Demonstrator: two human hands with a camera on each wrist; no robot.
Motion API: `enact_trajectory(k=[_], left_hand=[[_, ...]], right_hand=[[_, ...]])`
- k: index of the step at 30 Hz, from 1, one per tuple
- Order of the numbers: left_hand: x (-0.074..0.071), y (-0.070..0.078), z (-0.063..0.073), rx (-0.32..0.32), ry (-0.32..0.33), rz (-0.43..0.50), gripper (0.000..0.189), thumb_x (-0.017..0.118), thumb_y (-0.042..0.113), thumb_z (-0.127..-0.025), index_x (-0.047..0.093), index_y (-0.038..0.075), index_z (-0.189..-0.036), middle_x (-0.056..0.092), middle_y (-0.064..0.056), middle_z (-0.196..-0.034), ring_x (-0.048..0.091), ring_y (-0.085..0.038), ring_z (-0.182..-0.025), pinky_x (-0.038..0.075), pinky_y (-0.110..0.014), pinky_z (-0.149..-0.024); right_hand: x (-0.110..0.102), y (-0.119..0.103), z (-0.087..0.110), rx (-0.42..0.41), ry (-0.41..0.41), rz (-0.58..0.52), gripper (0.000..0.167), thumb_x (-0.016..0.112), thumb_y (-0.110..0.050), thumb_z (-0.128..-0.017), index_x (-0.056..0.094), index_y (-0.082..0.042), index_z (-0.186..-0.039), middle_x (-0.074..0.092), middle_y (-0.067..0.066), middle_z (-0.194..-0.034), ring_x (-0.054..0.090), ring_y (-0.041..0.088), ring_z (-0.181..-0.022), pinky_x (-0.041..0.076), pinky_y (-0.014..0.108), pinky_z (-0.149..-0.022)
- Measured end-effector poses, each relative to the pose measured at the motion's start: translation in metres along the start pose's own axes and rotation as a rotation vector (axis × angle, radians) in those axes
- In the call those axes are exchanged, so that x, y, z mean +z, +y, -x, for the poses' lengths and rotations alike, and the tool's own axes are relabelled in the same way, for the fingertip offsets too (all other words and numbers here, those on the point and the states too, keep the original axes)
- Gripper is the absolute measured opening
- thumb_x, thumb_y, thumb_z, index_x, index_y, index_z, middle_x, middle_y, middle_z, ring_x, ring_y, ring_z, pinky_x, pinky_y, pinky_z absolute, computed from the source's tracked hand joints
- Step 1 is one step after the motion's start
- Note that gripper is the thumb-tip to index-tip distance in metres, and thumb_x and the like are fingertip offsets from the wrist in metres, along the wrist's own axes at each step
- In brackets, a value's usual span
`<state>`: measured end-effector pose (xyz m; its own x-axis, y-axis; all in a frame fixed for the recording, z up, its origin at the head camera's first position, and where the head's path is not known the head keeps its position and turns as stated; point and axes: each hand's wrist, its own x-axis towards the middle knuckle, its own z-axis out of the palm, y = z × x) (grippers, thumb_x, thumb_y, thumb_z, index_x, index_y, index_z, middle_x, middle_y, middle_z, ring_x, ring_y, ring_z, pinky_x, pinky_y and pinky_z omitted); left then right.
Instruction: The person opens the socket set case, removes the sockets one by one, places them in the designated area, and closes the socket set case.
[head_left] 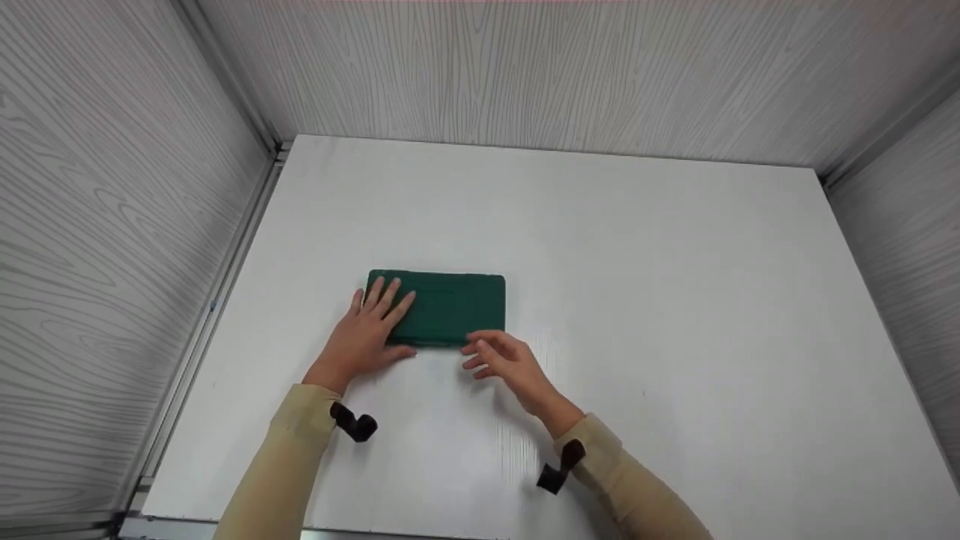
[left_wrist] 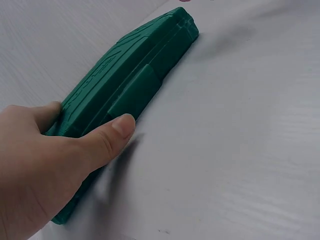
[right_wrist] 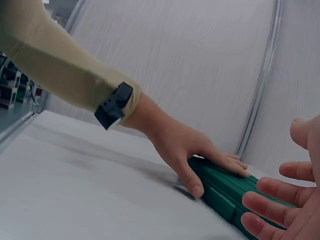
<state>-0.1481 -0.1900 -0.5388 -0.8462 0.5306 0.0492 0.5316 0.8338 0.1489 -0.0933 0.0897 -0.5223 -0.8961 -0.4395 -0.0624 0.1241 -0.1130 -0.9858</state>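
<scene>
A green hard plastic case (head_left: 457,307) lies flat on the white table, its long side toward me. In the left wrist view a raised latch (left_wrist: 137,92) shows on the front face of the case. My left hand (head_left: 361,337) rests on the left part of the lid with straight, spread fingers. Its thumb (left_wrist: 107,140) lies along the front side. My right hand (head_left: 510,365) hovers at the front right corner, fingers loosely bent and holding nothing. In the right wrist view the right hand's fingers (right_wrist: 272,197) overlap the right part of the case.
The white tabletop (head_left: 675,315) stretches around the case. Wood-grained panels stand at the back (head_left: 525,75), left (head_left: 112,225) and right (head_left: 900,187). Both sleeves carry small black wrist cameras. Shelving (right_wrist: 12,87) appears far off in the right wrist view.
</scene>
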Motion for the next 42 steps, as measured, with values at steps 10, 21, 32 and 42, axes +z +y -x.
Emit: enact_trajectory(k=[10,21,32,42], left_hand=[[0.006,-0.004,-0.006,0.090,0.039,-0.047,0.084,0.063,0.052,-0.082,0.027,0.013,-0.148,0.020,-0.014,-0.152,0.015,-0.033,-0.139,0.015,-0.050,-0.108],[-0.009,0.000,-0.011,0.144,0.010,-0.028,0.077,0.070,0.042,-0.081,0.037,0.010,-0.143,0.028,-0.018,-0.148,0.022,-0.036,-0.136,0.025,-0.055,-0.103],[-0.025,-0.001,-0.013,0.126,-0.090,0.003,0.073,0.066,0.044,-0.083,0.038,0.011,-0.143,0.030,-0.017,-0.147,0.023,-0.035,-0.136,0.026,-0.053,-0.103],[-0.035,0.000,-0.018,0.144,-0.087,0.015,0.068,0.067,0.040,-0.084,0.043,0.010,-0.140,0.035,-0.019,-0.144,0.029,-0.037,-0.133,0.030,-0.054,-0.100]], right_hand=[[0.031,0.024,-0.015,0.253,0.000,-0.301,0.053,0.055,-0.034,-0.094,0.048,0.011,-0.123,0.064,0.019,-0.106,0.065,0.030,-0.092,0.051,0.044,-0.077],[0.043,0.031,-0.024,0.452,0.137,-0.476,0.048,0.054,-0.034,-0.094,0.051,0.005,-0.122,0.065,0.015,-0.097,0.067,0.026,-0.081,0.052,0.042,-0.074],[0.050,0.035,-0.032,0.493,0.248,-0.560,0.044,0.052,-0.034,-0.095,0.051,0.005,-0.116,0.067,0.015,-0.090,0.067,0.026,-0.076,0.052,0.044,-0.077],[0.056,0.038,-0.037,0.428,0.286,-0.561,0.048,0.050,-0.038,-0.096,0.047,0.006,-0.116,0.065,0.016,-0.086,0.067,0.026,-0.075,0.052,0.043,-0.076]])
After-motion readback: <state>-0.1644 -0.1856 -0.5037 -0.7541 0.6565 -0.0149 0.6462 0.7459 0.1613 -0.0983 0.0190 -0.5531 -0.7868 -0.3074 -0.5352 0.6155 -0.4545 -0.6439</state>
